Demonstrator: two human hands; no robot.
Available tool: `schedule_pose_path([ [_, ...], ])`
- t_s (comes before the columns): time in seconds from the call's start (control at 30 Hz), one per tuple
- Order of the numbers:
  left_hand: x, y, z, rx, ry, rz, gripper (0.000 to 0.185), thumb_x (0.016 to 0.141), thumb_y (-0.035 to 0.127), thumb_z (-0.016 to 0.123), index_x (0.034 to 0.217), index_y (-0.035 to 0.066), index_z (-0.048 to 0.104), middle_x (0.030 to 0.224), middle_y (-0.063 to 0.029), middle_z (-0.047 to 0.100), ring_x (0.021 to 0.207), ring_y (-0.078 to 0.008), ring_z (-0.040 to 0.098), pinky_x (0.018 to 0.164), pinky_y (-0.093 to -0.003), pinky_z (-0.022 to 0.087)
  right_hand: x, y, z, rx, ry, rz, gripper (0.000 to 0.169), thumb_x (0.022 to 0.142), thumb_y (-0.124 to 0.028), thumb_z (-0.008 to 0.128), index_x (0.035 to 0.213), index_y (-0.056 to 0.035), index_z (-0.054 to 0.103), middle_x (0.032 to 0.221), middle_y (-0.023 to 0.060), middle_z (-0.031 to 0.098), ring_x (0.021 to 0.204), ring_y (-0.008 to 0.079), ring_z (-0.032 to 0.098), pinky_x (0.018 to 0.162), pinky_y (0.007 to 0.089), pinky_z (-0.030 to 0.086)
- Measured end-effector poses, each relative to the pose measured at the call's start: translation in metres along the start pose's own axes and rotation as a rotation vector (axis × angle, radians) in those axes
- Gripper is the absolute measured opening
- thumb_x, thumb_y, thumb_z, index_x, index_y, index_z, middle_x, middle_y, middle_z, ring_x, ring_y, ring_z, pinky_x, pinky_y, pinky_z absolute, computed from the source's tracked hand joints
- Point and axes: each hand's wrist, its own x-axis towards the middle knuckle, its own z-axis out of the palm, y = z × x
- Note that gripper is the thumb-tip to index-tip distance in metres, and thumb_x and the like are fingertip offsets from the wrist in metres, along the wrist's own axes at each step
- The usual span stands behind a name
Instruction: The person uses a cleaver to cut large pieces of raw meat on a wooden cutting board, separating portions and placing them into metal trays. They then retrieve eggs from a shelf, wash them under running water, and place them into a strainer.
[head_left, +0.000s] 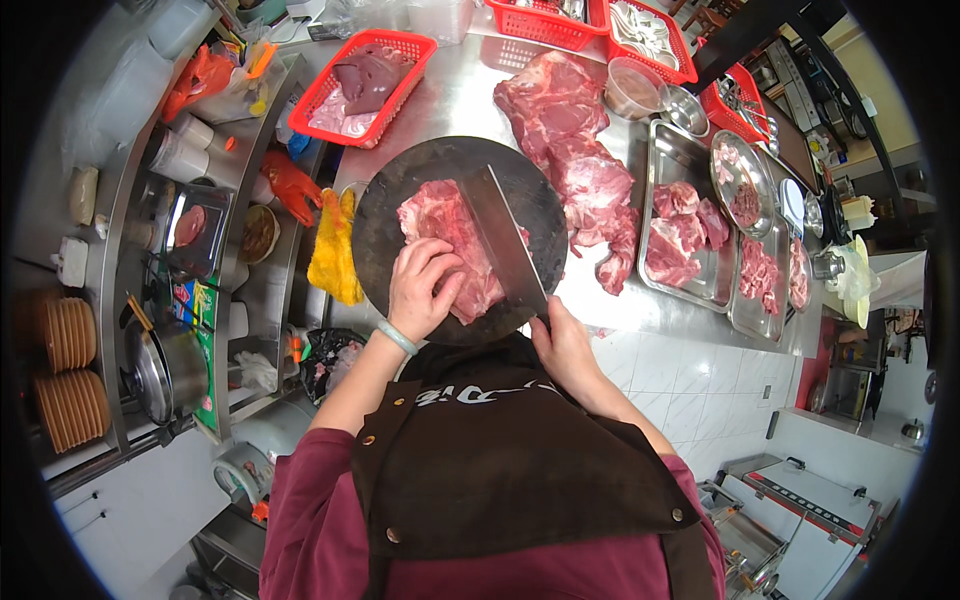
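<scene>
A slab of raw meat (435, 206) lies on a round, dark chopping block (397, 161) in front of me. My left hand (426, 289) rests on the near left part of the meat, fingers bent and pressed on it. In my right hand (559, 337) is the handle of a cleaver (502, 236). Its broad blade slants up and left across the right side of the meat, and a small bit of meat shows past the blade's right edge. The blade hides part of the slab, so I cannot tell how deep the edge sits.
Right of the block, large raw meat cuts (562, 120) lie on the steel table (465, 97). Beyond them stands a steel tray (709, 281) with meat chunks. A red basket (300, 120) holds liver at the back left. A yellow cloth (334, 251) hangs beside the block, near steel shelves (277, 300).
</scene>
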Motion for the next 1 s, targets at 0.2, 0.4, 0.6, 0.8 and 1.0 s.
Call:
schedule_pose_path([
  [0.2,-0.014,-0.007,0.006,-0.004,0.083,-0.079,0.015,0.076,0.012,0.065,0.089,0.005,0.063,0.102,-0.0094,0.058,0.103,-0.031,0.051,0.091,-0.0399,0.041,0.003,0.003,-0.003,0.102,-0.195,-0.039,0.046,0.084,-0.01,0.058,0.126,-0.002,0.042,0.082,0.026,0.059,0.077,0.0431,0.059,0.065,0.0468,0.046],
  [0.4,-0.026,0.005,0.01,-0.033,0.124,-0.191,0.014,0.078,0.008,0.065,0.091,0.004,0.062,0.108,-0.0107,0.059,0.107,-0.0307,0.052,0.092,-0.0385,0.041,-0.002,0.016,0.008,0.081,-0.136,-0.172,0.046,0.086,-0.014,0.056,0.128,-0.0058,0.04,0.072,0.0242,0.06,0.069,0.0438,0.059,0.062,0.0479,0.047],
  [0.6,-0.031,0.007,0.01,-0.114,0.193,-0.288,0.018,0.083,0.01,0.061,0.099,0.002,0.062,0.113,-0.0134,0.059,0.112,-0.0298,0.052,0.095,-0.0372,0.04,0.003,0.009,0.002,0.086,-0.203,-0.064,0.036,0.088,-0.012,0.054,0.122,-0.0035,0.044,0.076,0.0208,0.062,0.072,0.0377,0.063,0.063,0.0403,0.048],
  [0.8,-0.052,-0.034,-0.01,0.445,0.408,-0.502,0.056,0.091,0.027,0.049,0.136,-0.002,0.033,0.138,-0.0199,0.036,0.128,-0.0361,0.032,0.106,-0.0474,0.022,-0.004,0.01,0.004,0.137,-0.173,0.026,0.038,0.086,-0.011,0.054,0.123,-0.0069,0.044,0.077,0.0235,0.062,0.074,0.0418,0.062,0.065,0.0435,0.048],
  [1.0,-0.074,-0.061,-0.045,0.791,-0.128,-0.69,0.056,0.091,0.036,0.045,0.131,-0.002,0.043,0.148,-0.0177,0.02,0.14,-0.036,0.006,0.107,-0.0611,0.0,-0.008,0.01,0.021,0.17,-0.098,-0.012,0.038,0.09,-0.011,0.051,0.127,-0.0054,0.043,0.057,0.0058,0.053,0.045,0.0147,0.052,0.045,0.0291,0.043],
])
